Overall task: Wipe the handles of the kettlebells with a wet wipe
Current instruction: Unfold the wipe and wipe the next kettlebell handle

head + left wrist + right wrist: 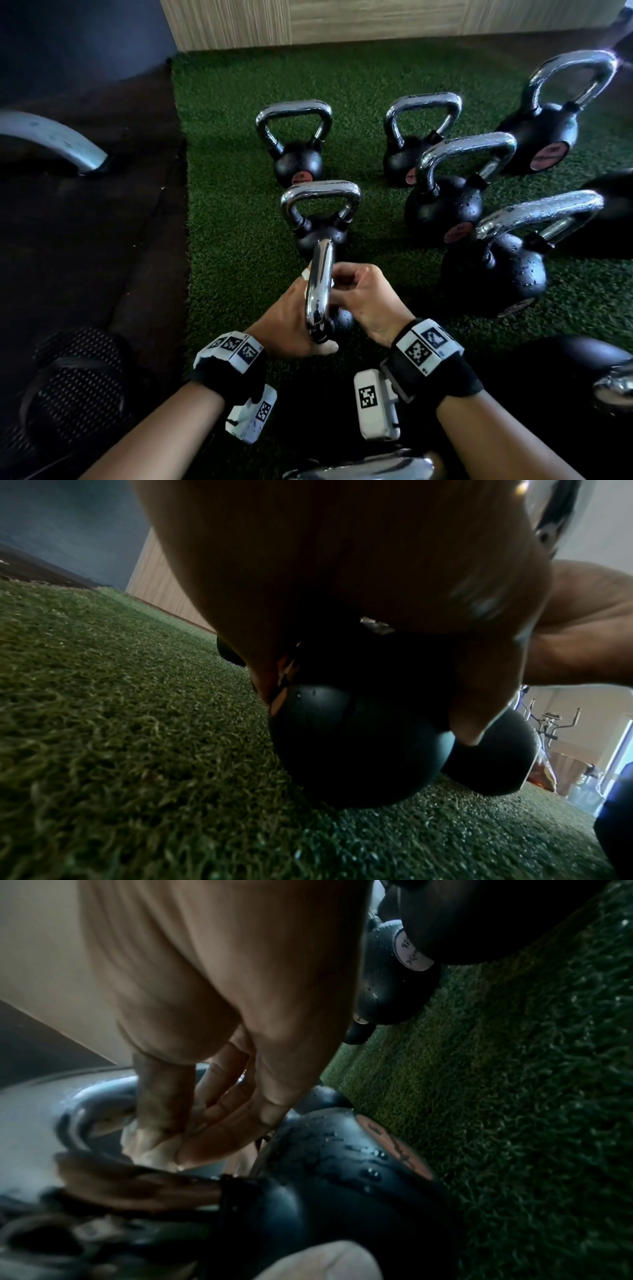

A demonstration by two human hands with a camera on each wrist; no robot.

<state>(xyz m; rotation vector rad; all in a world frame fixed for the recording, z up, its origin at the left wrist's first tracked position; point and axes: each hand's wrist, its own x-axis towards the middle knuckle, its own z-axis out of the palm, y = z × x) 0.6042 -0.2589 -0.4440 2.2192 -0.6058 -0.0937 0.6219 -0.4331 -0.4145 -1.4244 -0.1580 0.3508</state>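
Here, green turf (239,212) is lying beside a dark rubber floor (102,222), and on the turf several black kettlebells are standing upright; five of them, such as the far-right one (544,137), are carrying water droplets on their chrome handles. Only the head view is showing this whole group. The nearest kettlebell (356,748) is sitting on the turf between both hands, its chrome handle (320,287) running toward the camera. The left hand (287,318) is wrapping round the left side of that handle, its thumb showing below the handle's near end. The right hand (370,301) is reaching in from the right with its fingers (219,1123) curling in. Only the right wrist view is showing the wet wipe (150,1145), bunched white, being pinched by those fingers against the inner side of the handle. The left wrist view is showing mostly palm and the black ball below.
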